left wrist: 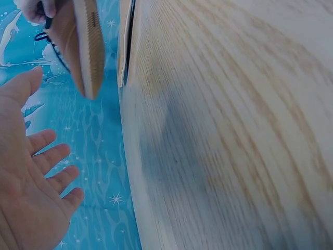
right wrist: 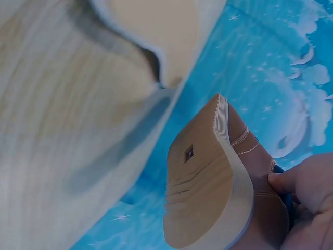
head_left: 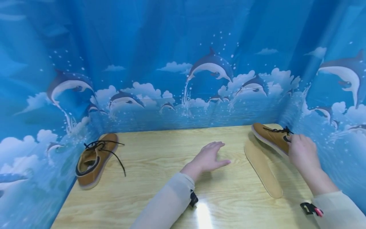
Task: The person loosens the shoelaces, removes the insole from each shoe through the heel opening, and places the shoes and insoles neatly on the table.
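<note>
At the right side of the table, a brown lace-up shoe (head_left: 271, 136) is lifted and tilted, its sole (right wrist: 200, 192) turned toward the right wrist camera. My right hand (head_left: 303, 152) grips it near the ankle opening, the thumb (right wrist: 291, 181) pressed on the outside. Just left of that shoe lies a flat tan insole (head_left: 263, 170) on the wood. My left hand (head_left: 209, 158) hovers over the middle of the table, fingers spread and holding nothing; the left wrist view shows its palm (left wrist: 31, 198). A matching brown shoe (head_left: 97, 162) rests at the far left, black laces loose.
The light wood tabletop (head_left: 160, 152) meets a blue curtain (head_left: 160, 38) printed with dolphins at the back and both sides. Straps with small black devices sit at both wrists. A bright reflection shows near the front.
</note>
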Action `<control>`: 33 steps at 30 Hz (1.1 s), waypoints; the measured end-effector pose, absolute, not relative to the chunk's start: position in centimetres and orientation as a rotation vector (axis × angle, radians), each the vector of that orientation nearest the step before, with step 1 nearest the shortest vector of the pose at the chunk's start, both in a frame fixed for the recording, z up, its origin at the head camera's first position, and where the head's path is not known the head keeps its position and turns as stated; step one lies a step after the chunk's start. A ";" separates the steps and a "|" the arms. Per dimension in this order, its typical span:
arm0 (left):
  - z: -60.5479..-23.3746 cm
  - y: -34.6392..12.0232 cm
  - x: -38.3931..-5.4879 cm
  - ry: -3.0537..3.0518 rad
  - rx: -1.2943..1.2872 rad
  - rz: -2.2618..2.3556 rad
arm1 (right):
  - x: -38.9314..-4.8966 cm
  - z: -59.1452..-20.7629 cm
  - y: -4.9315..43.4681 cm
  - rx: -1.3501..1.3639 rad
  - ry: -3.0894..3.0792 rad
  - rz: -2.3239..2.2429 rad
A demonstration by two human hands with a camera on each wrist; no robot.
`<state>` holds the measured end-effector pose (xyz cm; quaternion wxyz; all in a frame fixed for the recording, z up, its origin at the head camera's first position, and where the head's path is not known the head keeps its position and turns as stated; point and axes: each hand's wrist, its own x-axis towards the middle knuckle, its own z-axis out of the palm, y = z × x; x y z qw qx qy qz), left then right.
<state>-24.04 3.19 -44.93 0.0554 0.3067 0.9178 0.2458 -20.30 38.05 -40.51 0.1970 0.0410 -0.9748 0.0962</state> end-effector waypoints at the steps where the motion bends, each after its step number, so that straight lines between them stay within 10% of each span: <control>1: -45.0 3.2 -24.1 2.789 0.935 0.742 | -20.1 -40.1 37.8 0.126 -2.729 0.273; 33: -44.5 1.9 -25.9 3.003 0.851 0.675 | -18.5 -38.9 27.9 0.748 -2.453 0.341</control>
